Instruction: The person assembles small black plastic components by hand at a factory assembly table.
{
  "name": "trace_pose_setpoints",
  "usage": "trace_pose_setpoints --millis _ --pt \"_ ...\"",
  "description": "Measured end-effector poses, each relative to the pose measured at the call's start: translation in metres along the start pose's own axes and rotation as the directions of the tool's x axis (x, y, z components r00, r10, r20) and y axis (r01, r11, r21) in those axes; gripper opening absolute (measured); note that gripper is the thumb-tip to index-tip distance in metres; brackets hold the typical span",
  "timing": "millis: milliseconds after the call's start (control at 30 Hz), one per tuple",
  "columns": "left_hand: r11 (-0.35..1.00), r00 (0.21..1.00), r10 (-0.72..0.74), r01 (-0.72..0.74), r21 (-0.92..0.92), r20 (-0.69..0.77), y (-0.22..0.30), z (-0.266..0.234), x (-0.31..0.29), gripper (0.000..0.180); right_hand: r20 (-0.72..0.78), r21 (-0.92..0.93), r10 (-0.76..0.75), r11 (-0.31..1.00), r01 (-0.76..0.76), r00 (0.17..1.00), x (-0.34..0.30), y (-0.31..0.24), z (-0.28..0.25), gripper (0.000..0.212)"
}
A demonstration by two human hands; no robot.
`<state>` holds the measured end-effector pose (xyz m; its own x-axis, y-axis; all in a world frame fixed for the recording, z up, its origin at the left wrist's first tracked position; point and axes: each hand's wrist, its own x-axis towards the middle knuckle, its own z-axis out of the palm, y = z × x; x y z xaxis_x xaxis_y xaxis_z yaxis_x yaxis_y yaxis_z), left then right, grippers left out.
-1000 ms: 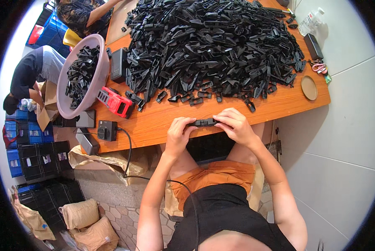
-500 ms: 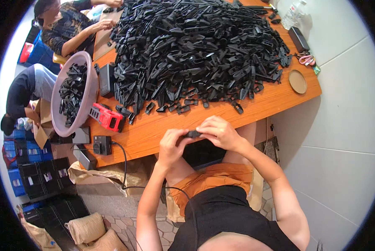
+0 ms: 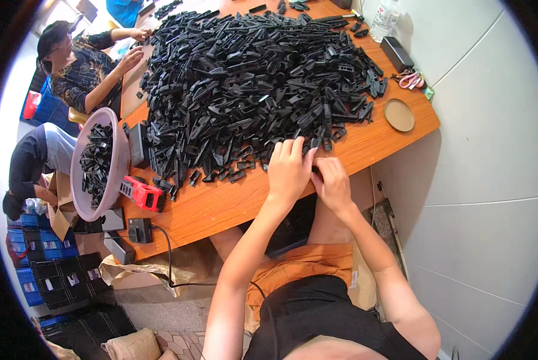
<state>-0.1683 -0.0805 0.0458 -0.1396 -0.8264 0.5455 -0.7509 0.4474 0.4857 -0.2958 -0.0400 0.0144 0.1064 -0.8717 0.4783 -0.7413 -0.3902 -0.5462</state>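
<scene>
A large heap of black plastic parts [image 3: 245, 90] covers the orange-brown wooden table [image 3: 221, 204]. My left hand [image 3: 288, 171] is at the heap's near edge, with fingers curled together over the parts and the thumb beside them; what lies under the fingers is hidden. Just right of it and close to the table's front edge, my right hand [image 3: 333, 185] is closed in a pinch. A small dark piece of a black plastic part [image 3: 315, 170] shows at its fingertips, mostly covered by them. The two hands nearly touch.
At left stand a pink basin [image 3: 125, 156] of black parts, a red-and-black device [image 3: 143, 193] and a small black box with a cable [image 3: 140, 230]. A round tan lid [image 3: 399, 115], pink-handled scissors [image 3: 411, 80] and a bottle [image 3: 384, 21] lie right. Two people sit left.
My hands have moved forward from the table's front edge to the heap; the left now reaches over its near parts. The dark piece, held between both hands before, is now at the right fingertips.
</scene>
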Motion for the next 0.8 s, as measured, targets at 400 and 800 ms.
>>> trace_pose_setpoints --millis 400,800 --pt "0.999 0.996 -0.003 0.007 0.037 -0.090 0.005 0.017 -0.023 0.030 0.004 0.396 0.131 0.910 -0.122 0.991 0.002 0.043 -0.047 0.020" --pt "0.974 0.987 -0.122 0.139 -0.178 0.100 -0.047 -0.048 -0.084 0.031 0.179 0.578 -0.048 0.813 -0.066 0.983 0.001 0.005 0.004 0.025"
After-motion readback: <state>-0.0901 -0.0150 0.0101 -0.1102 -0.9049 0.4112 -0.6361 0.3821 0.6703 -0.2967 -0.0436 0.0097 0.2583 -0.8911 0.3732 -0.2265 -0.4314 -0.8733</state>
